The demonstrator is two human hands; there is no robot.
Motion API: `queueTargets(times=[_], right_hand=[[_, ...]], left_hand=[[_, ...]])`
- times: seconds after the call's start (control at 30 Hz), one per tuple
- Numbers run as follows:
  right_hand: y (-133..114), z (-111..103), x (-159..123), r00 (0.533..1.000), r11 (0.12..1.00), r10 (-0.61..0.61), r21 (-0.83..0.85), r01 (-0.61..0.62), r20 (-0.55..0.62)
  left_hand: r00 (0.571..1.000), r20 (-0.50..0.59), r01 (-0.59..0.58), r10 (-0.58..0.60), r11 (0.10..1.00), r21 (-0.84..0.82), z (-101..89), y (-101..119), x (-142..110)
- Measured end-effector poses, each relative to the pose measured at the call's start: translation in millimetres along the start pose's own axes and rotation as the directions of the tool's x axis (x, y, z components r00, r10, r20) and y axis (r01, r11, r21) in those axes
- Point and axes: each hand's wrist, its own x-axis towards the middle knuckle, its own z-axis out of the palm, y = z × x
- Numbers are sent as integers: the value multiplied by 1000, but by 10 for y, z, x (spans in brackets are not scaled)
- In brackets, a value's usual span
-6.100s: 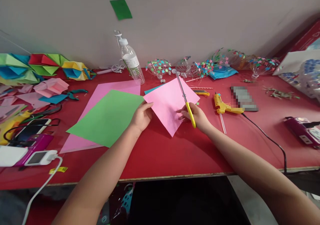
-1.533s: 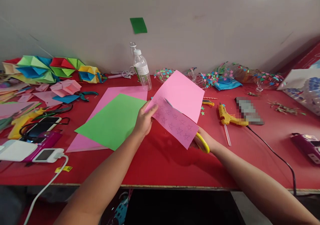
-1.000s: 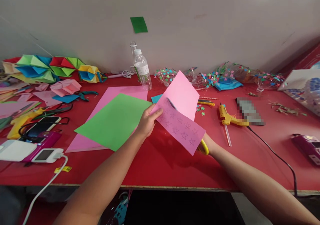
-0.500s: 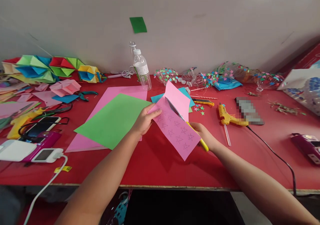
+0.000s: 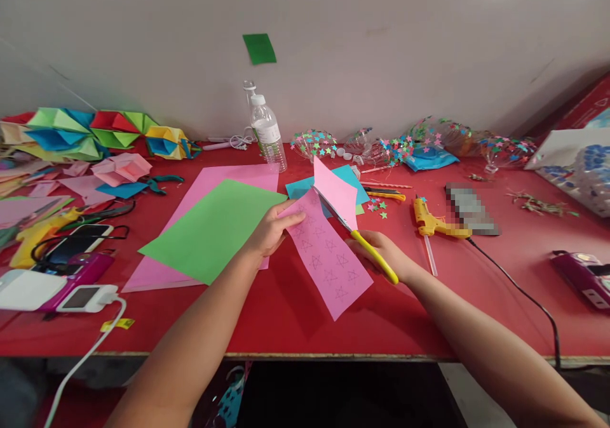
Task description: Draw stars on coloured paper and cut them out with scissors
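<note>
A pink paper sheet (image 5: 324,250) with several stars drawn on it is pinched at its left edge by my left hand (image 5: 274,228). My right hand (image 5: 384,253) is closed around yellow-handled scissors (image 5: 372,253), whose blades lie in a slit between the starred part and an upright pink flap (image 5: 336,190). The sheet is held above the red table, its lower corner hanging toward me. Under and left of it lie a green sheet (image 5: 210,225) and larger pink sheets (image 5: 162,266). Behind the flap rests blue paper (image 5: 300,187).
A yellow glue gun (image 5: 429,218) with a cord lies at right beside a blurred dark object (image 5: 471,209). Plastic bottles (image 5: 269,133) stand by the wall. Folded paper ornaments (image 5: 114,126), a phone (image 5: 81,244) and a power strip (image 5: 71,282) are at left. Several small stars (image 5: 379,207) lie behind my right hand.
The starred strip has swung down and left, away from the scissors, so more of the yellow handles shows. Both hands keep their hold, nearly in place.
</note>
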Motion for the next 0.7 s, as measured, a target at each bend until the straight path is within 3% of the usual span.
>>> queueTargets(times=[0.17, 0.27, 0.4, 0.53, 0.7], right_hand=[[2, 10, 12, 997, 999, 46, -8, -47, -69], [-2, -14, 37, 990, 997, -8, 74, 19, -144], [58, -86, 131, 957, 988, -52, 124, 90, -286], [166, -155, 248, 936, 985, -24, 152, 82, -351], [248, -178, 332, 932, 980, 5, 186, 67, -361]], left_hand=[[995, 100, 5, -21, 988, 151, -71, -34, 14], [977, 200, 10, -70, 958, 287, -86, -61, 38], [960, 262, -24, -104, 897, 441, 44, -145, 47], [979, 204, -88, -17, 866, 493, 193, -265, 40], [999, 32, -49, 38, 887, 460, 163, -398, 132]])
